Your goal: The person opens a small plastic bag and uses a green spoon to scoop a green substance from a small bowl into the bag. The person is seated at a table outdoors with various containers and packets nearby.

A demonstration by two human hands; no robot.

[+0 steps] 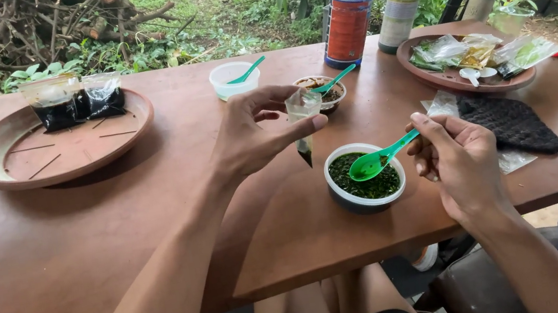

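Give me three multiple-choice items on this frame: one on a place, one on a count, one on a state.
1. Where is the green spoon's bowl?
A. over the white cup of dark green bits
B. on the clay plate
C. inside the bottle

2. How many bottles stand on the table?
A. one
B. two
C. four

3. The left hand's small bag is
A. lying flat
B. held up, pinched
C. in the cup

A: green spoon over white cup.
B: blue bottle, green bottle.
B: left hand pinches small bag; right hand holds the spoon.

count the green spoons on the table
3: one in the right hand over the tub of green bits, one in the white cup, one in the brown-filled cup.
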